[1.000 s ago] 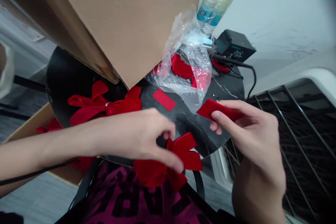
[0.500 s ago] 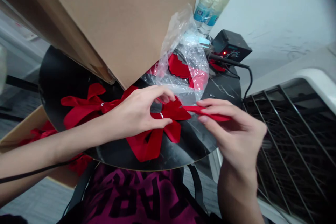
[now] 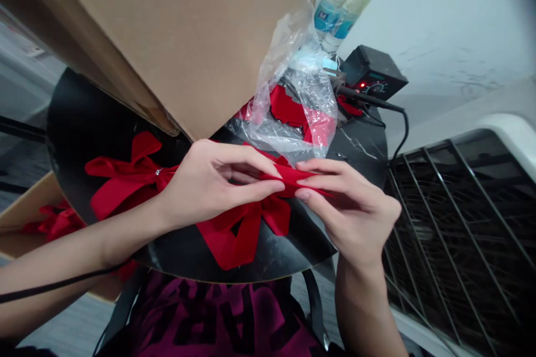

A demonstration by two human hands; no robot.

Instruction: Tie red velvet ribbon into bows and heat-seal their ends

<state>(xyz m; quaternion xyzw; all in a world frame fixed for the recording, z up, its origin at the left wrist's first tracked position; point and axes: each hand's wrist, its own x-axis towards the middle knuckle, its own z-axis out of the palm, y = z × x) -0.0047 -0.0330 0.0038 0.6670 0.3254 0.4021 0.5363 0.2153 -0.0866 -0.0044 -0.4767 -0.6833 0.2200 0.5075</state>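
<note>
Between my two hands is a folded red fabric piece, held over the black round table. My left hand pinches its left end between thumb and fingers. On its right part, the thumb and fingertips of my right hand are closed. Under and in front of my left hand lies a red bow, its middle partly hidden. Another red bow, with a small silvery band at its centre, rests to the left of my left hand.
A large cardboard box stands on the black table. Behind my hands, a clear plastic bag holds red fabric pieces. Farther back are bottles and a black box with a dial. A heater-like grille stands right; a carton sits low left.
My right hand has brought the red fabric piece leftward. My left thumb and fingers, apart before over the bow, have closed on the piece's left end.
</note>
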